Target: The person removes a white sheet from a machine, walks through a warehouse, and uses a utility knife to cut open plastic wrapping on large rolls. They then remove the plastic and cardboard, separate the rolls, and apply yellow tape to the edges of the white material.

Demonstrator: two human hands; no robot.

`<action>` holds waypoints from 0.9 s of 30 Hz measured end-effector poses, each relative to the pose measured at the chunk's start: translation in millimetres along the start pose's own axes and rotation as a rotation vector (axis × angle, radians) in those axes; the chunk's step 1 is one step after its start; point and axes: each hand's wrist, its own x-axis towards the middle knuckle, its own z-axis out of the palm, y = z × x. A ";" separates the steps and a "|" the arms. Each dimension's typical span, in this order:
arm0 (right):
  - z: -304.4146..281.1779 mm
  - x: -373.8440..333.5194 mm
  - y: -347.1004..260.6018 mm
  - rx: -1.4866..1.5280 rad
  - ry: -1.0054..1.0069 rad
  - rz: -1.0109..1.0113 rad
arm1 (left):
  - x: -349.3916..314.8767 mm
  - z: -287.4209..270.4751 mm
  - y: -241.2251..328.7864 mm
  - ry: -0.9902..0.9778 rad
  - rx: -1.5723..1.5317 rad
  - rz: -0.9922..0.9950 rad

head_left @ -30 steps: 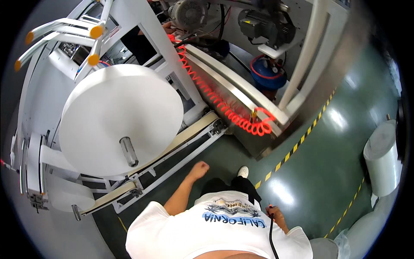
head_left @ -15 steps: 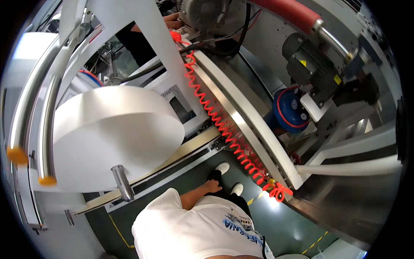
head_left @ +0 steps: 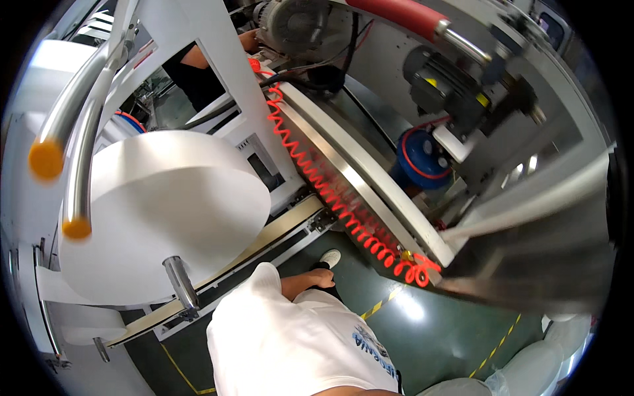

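Observation:
My left hand hangs beside my dark trousers, below the sleeve of my white T-shirt. It touches no machine part that I can see. Its back faces up and hides the fingers. My right hand is out of the picture. Nearest to the left hand are a cream-coloured rail and a red coiled hose running along a machine edge. To the left stands a large white roll, with a metal shaft sticking out below it.
Two metal bars with orange end caps jut out at the left. A blue tank, a dark motor and a red roller sit at the right. Another person's arm reaches beside a grey motor. White bags lie lower right.
My view has swung, so most of the machinery now appears further left. One of my shoes has gone out of sight behind my shirt, and more white bags show. My left hand still hangs down.

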 end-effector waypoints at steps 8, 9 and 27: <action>4.8 -74.1 252.8 0.298 0.142 0.061 | 17.8 114.2 182.8 -0.099 0.341 0.364; 16.8 -84.4 283.6 0.326 0.158 0.078 | 12.2 125.1 206.5 -0.123 0.275 0.487; -204.2 -89.8 506.4 0.959 1.026 0.268 | 211.9 405.1 750.0 -0.620 0.297 0.741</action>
